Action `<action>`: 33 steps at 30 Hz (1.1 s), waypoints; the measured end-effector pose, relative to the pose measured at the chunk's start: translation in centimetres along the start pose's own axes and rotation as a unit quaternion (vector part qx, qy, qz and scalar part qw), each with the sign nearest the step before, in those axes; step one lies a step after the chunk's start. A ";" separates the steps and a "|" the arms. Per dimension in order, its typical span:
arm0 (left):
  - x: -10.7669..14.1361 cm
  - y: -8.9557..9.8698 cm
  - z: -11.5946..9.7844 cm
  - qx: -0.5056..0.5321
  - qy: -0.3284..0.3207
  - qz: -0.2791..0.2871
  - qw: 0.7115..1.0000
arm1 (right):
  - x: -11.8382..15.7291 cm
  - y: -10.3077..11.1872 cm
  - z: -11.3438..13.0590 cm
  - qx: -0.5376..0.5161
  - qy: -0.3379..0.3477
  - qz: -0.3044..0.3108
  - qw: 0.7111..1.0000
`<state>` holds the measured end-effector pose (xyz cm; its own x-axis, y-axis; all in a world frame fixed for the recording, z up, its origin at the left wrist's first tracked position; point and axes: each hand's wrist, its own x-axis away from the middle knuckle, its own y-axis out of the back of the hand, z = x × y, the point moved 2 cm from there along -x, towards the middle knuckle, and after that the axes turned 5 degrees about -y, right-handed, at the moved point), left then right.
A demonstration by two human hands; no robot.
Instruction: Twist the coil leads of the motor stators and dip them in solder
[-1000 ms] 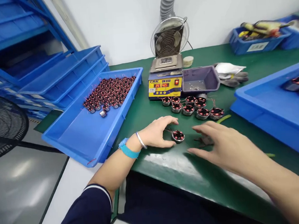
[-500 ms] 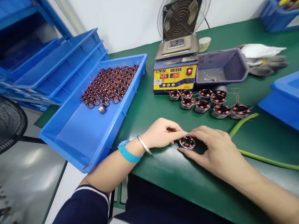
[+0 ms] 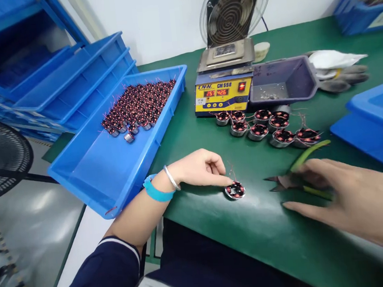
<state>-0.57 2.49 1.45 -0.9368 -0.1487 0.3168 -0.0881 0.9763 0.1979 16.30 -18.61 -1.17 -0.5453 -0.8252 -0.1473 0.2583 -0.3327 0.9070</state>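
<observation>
Tabletop [image 3: 215,222] green, glossy | wall [image 3: 154,21] white | left fingers [image 3: 215,179] slightly parted, touching coil [image 3: 235,190] | right fingers [image 3: 309,211] wide at pliers [image 3: 285,181]

Bright light leaves soft glare on the green tabletop [image 3: 255,227] and grey floor [image 3: 42,219], with the right hand [image 3: 346,192] blurred.

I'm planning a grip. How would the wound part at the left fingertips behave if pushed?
The wound part probably slides rather than tips: it sits low and wide on the glossy table. Its metal rim looks stiff; the thin loose wires would likely bend.
</observation>
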 end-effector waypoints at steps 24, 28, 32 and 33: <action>-1.9 -2.6 1.4 0.171 0.042 -0.091 0.980 | -1.0 -3.1 7.4 -0.328 -0.012 -0.011 0.945; -2.1 -2.5 1.6 0.168 0.047 -0.081 0.981 | -0.8 -3.2 7.6 -0.287 -0.001 -0.031 0.958; -2.0 -2.5 1.6 0.171 0.040 -0.080 0.981 | -0.7 -3.5 7.2 -0.331 -0.055 -0.002 0.942; -2.0 -2.5 1.5 0.172 0.040 -0.080 0.981 | -0.7 -3.6 7.1 -0.344 -0.065 0.005 0.937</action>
<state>1.02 0.54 -1.09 -0.8739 -0.3022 0.3808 -0.3527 0.9332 -0.0689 10.13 -13.58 -1.55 -0.6208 -0.7823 -0.0511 0.6926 -0.5777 0.4319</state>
